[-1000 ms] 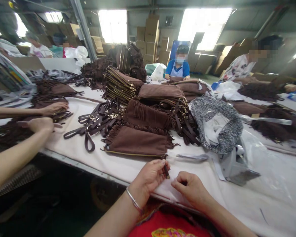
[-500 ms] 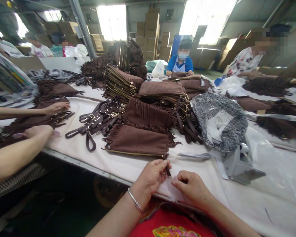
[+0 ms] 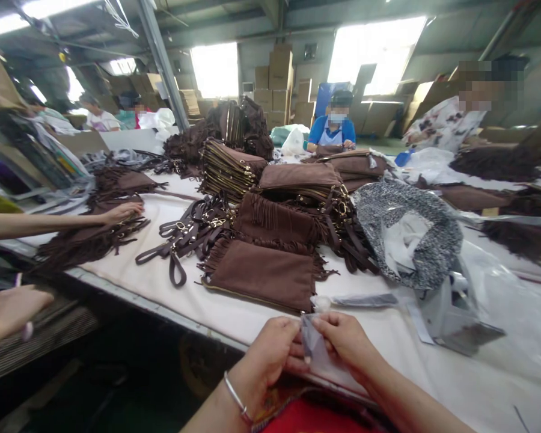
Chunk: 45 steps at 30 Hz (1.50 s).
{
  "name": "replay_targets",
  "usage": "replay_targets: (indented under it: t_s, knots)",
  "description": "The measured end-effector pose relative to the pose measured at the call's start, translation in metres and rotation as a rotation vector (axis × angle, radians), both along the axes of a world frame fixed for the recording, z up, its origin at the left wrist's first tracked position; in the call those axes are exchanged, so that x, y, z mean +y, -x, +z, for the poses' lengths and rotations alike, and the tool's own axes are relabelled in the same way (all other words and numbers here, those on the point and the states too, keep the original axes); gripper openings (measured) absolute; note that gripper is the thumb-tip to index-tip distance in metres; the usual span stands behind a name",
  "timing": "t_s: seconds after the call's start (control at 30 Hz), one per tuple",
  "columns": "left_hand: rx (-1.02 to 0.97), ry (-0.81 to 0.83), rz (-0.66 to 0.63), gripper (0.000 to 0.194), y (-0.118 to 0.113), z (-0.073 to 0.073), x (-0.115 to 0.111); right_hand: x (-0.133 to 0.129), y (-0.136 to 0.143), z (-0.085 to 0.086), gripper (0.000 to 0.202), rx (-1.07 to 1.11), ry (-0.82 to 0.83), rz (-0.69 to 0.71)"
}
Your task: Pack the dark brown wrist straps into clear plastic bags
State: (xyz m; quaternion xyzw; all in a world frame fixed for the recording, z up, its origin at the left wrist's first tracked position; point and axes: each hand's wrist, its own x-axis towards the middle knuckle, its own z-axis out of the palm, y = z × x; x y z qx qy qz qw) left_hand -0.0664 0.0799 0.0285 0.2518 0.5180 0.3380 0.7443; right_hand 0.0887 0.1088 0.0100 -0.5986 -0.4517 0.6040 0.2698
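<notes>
A brown fringed pouch (image 3: pixel 261 270) lies flat near the table's front edge, its zipper side toward me. Just below its right corner, my left hand (image 3: pixel 275 349) is closed, pinching a short dark strap end that now shows only dimly through a thin translucent sheet (image 3: pixel 314 343). My right hand (image 3: pixel 349 343) pinches the sheet's upper edge between thumb and fingers, close against the left fingertips. Behind the pouch rests another fringed pouch (image 3: pixel 275 219). A heap of dark wrist straps (image 3: pixel 193 225) with gold clasps lies to its left.
Stacked brown pouches (image 3: pixel 232 165) stand farther back. To the right are a speckled grey fabric roll (image 3: pixel 374 222), a tape dispenser (image 3: pixel 460 322) and clear plastic (image 3: pixel 514 300). At left, a co-worker's hand (image 3: pixel 124 211) rests on pouches; another hand (image 3: pixel 15 313) is nearer. Other people sit beyond.
My right hand has brought the translucent sheet up over the strap end, and both hands are now together. The co-worker's nearer hand has pulled back left, off the table. The view has shifted slightly.
</notes>
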Motion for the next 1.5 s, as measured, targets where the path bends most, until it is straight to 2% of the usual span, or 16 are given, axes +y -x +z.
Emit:
replay_targets:
  t_s: [0.07, 0.17, 0.37, 0.47, 0.57, 0.67, 0.73, 0.8, 0.83, 0.93, 0.97, 1.07, 1.23, 1.37, 1.5]
  knots:
    - [0.08, -0.005, 0.005, 0.022, -0.001, -0.003, -0.003, -0.001, 0.002, -0.002, 0.033, 0.009, 0.007, -0.019]
    - [0.188, -0.03, 0.038, 0.017, -0.004, -0.008, -0.004, -0.004, 0.001, -0.005, 0.036, -0.012, 0.003, 0.03]
    - [0.547, -0.208, 0.068, 0.015, -0.005, -0.014, 0.002, -0.009, -0.004, -0.002, 0.039, -0.015, 0.093, 0.109]
    - [0.517, -0.179, 0.113, 0.018, -0.006, -0.013, 0.005, -0.007, -0.001, 0.0, 0.033, -0.023, 0.078, 0.128]
    - [0.46, -0.139, 0.119, 0.029, -0.008, -0.011, 0.006, -0.007, 0.002, 0.0, 0.026, -0.033, 0.085, 0.145]
    - [0.491, -0.137, 0.082, 0.039, -0.011, -0.007, 0.009, -0.008, 0.004, -0.001, 0.028, -0.052, 0.087, 0.176]
    - [0.525, -0.17, 0.085, 0.037, -0.013, -0.006, 0.01, -0.01, 0.002, 0.0, 0.033, -0.078, 0.061, 0.218]
    - [0.537, -0.191, 0.097, 0.031, -0.015, -0.005, 0.012, -0.009, -0.003, 0.003, 0.036, -0.166, -0.078, 0.262]
    - [0.53, -0.189, 0.096, 0.029, -0.016, -0.006, 0.013, -0.008, -0.006, 0.004, 0.034, -0.23, -0.213, 0.272]
    - [0.513, -0.169, 0.094, 0.024, -0.019, -0.01, 0.014, -0.002, -0.018, 0.005, 0.018, -0.393, -0.744, 0.299]
    - [0.516, -0.165, 0.101, 0.023, -0.019, -0.012, 0.014, 0.0, -0.021, 0.005, 0.022, -0.424, -0.893, 0.337]
    - [0.581, -0.212, 0.121, 0.022, -0.018, -0.017, 0.013, 0.007, -0.025, 0.0, 0.028, -0.507, -1.137, 0.486]
    - [0.824, -0.496, 0.073, 0.022, -0.016, -0.017, 0.003, 0.014, -0.019, -0.001, 0.019, -0.608, -1.196, 0.602]
    - [0.857, -0.646, 0.084, 0.025, -0.018, -0.013, -0.01, 0.02, -0.014, 0.009, 0.02, -0.612, -1.068, 0.663]
    - [0.84, -0.695, 0.081, 0.021, -0.019, -0.011, -0.017, 0.029, -0.012, 0.022, 0.017, -0.568, -0.913, 0.723]
